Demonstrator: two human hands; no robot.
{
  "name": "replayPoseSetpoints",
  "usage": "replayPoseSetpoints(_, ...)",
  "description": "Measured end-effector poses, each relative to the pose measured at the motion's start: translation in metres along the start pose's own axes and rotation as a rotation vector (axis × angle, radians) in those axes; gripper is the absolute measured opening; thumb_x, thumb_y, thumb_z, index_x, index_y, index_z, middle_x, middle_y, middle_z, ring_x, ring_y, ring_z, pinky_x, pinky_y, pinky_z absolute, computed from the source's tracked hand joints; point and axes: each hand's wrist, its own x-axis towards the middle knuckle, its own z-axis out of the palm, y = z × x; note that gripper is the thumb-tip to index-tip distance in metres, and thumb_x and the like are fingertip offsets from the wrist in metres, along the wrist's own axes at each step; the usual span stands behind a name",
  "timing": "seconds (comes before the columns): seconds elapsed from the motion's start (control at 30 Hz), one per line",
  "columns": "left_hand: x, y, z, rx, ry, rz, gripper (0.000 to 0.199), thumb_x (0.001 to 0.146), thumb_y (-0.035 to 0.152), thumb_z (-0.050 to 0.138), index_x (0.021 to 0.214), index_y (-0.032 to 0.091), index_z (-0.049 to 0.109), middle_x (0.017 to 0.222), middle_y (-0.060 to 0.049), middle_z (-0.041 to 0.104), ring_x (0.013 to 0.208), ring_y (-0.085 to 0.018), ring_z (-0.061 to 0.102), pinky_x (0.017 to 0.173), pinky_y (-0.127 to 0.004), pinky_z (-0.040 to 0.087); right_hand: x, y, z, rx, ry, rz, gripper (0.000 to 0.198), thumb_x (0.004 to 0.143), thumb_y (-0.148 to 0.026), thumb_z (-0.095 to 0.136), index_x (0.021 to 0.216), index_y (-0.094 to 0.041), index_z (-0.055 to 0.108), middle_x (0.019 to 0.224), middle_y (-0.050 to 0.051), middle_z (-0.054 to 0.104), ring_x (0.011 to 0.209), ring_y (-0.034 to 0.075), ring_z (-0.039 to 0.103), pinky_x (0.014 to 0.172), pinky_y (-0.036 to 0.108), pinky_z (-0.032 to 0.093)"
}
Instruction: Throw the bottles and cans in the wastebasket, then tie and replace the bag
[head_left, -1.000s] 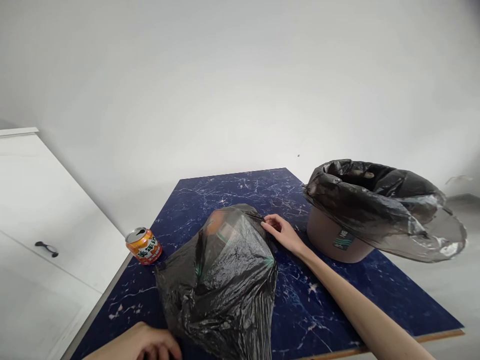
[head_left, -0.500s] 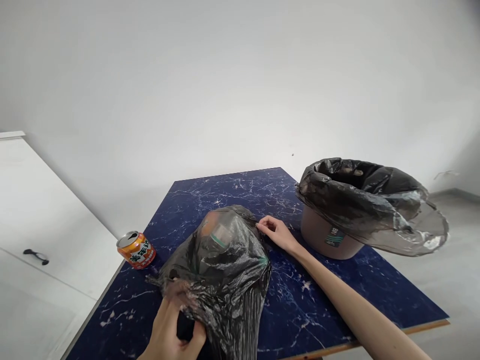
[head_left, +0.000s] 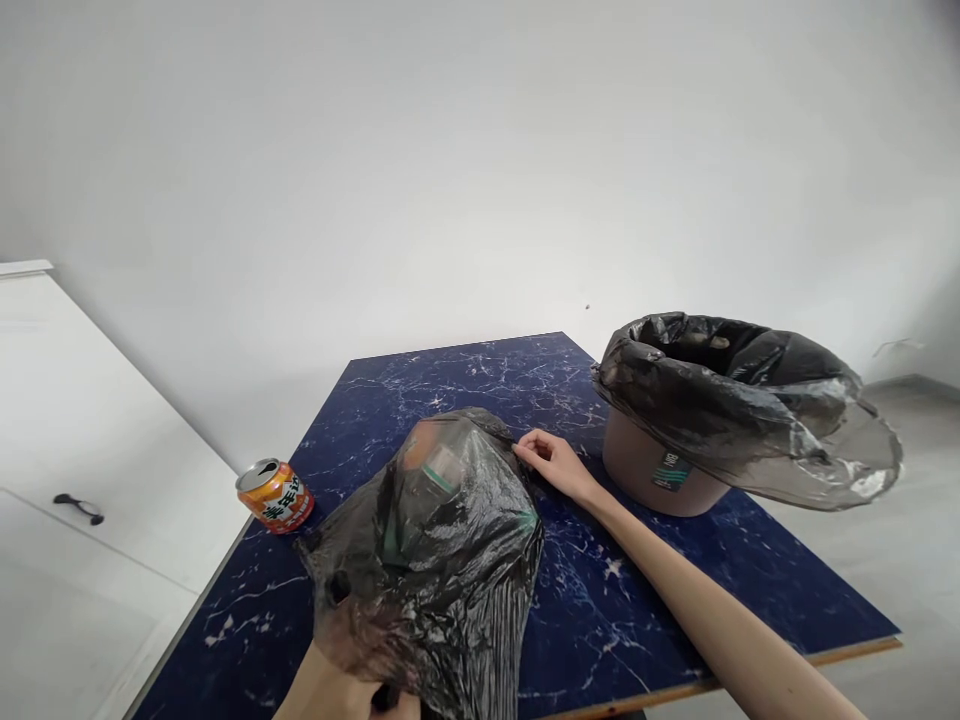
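Observation:
A black, see-through plastic bag [head_left: 472, 540] lies bulging on the table, with orange, white and green items showing dimly through it. My right hand [head_left: 551, 462] pinches the far right edge of the bag between thumb and fingertips. At the near end of the bag, my left hand [head_left: 360, 655] is partly covered by the thin film, its fingers curled in the gathered plastic; the fingertips are blurred by the film. An opened orange drink can [head_left: 276, 497] stands upright to the left of the bag, apart from both hands.
A brownish-pink bin [head_left: 637, 465] lined with a black bag [head_left: 697, 390] stands right of my right hand; its liner droops over the rim. Beneath is a dark blue marble-patterned table [head_left: 465, 375]. A white cabinet [head_left: 82, 420] stands at left, before a white wall [head_left: 480, 180].
My left hand has moved down and under the film, which now spreads over its fingers. The bag's near left part is more stretched out. My right hand keeps its place.

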Motion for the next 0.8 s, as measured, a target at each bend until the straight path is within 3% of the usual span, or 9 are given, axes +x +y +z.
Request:
replayPoseSetpoints(0.07,-0.008,0.003,0.005,0.067,0.158,0.024,0.016,0.082,0.014,0.054,0.080,0.024,0.066,0.075,-0.004,0.070,0.074,-0.022,0.069,0.078,-0.035,0.055,0.000,0.000,0.000,0.006,0.004,0.000,0.041,0.089,-0.065,0.071,0.086,-0.024,0.066,0.076,0.000,0.060,0.072,0.018,0.056,0.071,0.032,0.046)
replayPoseSetpoints(0.13,-0.014,0.006,0.008,0.130,0.266,0.008,0.023,0.081,0.013,0.057,0.099,0.023,0.068,0.089,-0.008,0.073,0.087,-0.026,0.071,0.089,-0.040,0.056,0.000,0.000,0.001,0.012,0.008,-0.001,0.041,0.088,-0.065,0.071,0.086,-0.024,0.066,0.075,0.000,0.060,0.072,0.018,0.056,0.071,0.033,0.046)
replayPoseSetpoints(0.27,-0.008,0.007,0.006,0.115,0.309,-0.136,0.030,0.082,0.014,0.062,0.111,0.020,0.061,0.109,-0.014,0.068,0.102,-0.032,0.067,0.091,-0.046,0.056,0.000,-0.001,0.001,0.018,0.012,0.000,0.040,0.088,-0.064,0.072,0.085,-0.024,0.066,0.076,0.000,0.061,0.072,0.018,0.056,0.071,0.033,0.045)
replayPoseSetpoints(0.33,0.001,0.009,0.002,0.101,0.243,-0.155,0.035,0.085,0.014,0.059,0.120,0.020,0.060,0.118,-0.016,0.068,0.108,-0.033,0.065,0.091,-0.047,0.054,-0.001,-0.001,0.001,0.019,0.012,0.001,0.039,0.088,-0.063,0.072,0.086,-0.024,0.067,0.076,0.000,0.061,0.072,0.018,0.056,0.071,0.033,0.045)
replayPoseSetpoints(0.43,0.010,0.012,-0.002,0.076,0.042,-0.082,0.040,0.088,0.011,0.052,0.124,0.022,0.066,0.118,-0.012,0.074,0.113,-0.032,0.067,0.101,-0.051,0.048,-0.001,-0.002,0.001,0.020,0.013,0.003,0.039,0.088,-0.063,0.072,0.086,-0.024,0.067,0.077,0.000,0.062,0.072,0.018,0.056,0.071,0.033,0.045)
replayPoseSetpoints(0.53,0.008,0.012,0.000,0.015,-0.076,0.007,0.038,0.088,0.010,0.047,0.114,0.022,0.072,0.104,-0.010,0.079,0.109,-0.030,0.071,0.109,-0.051,0.047,-0.002,-0.004,0.002,0.024,0.015,0.005,0.041,0.087,-0.064,0.073,0.085,-0.024,0.066,0.074,-0.001,0.061,0.071,0.018,0.056,0.070,0.033,0.045)
replayPoseSetpoints(0.6,0.001,0.005,0.003,-0.019,-0.122,0.030,0.034,0.090,0.013,0.043,0.101,0.023,0.074,0.093,-0.009,0.078,0.095,-0.028,0.075,0.098,-0.045,0.055,-0.002,-0.005,0.002,0.031,0.015,0.008,0.041,0.086,-0.065,0.073,0.085,-0.024,0.066,0.073,-0.001,0.061,0.069,0.018,0.056,0.070,0.033,0.046)
replayPoseSetpoints(0.7,-0.012,-0.015,0.005,0.052,-0.215,-0.118,0.029,0.094,0.020,0.046,0.097,0.026,0.074,0.086,-0.007,0.079,0.075,-0.025,0.075,0.070,-0.034,0.058,-0.002,-0.006,0.001,0.046,0.032,0.017,0.041,0.087,-0.065,0.072,0.085,-0.025,0.065,0.071,-0.002,0.060,0.067,0.018,0.057,0.070,0.033,0.047)
replayPoseSetpoints(0.8,-0.023,-0.037,0.006,0.190,-0.296,-0.407,0.034,0.093,0.027,0.050,0.115,0.028,0.076,0.092,-0.007,0.081,0.069,-0.027,0.076,0.059,-0.033,0.056,-0.001,-0.007,-0.002,0.062,0.063,0.029,0.040,0.088,-0.064,0.071,0.085,-0.025,0.064,0.071,-0.002,0.060,0.068,0.018,0.058,0.070,0.033,0.047)
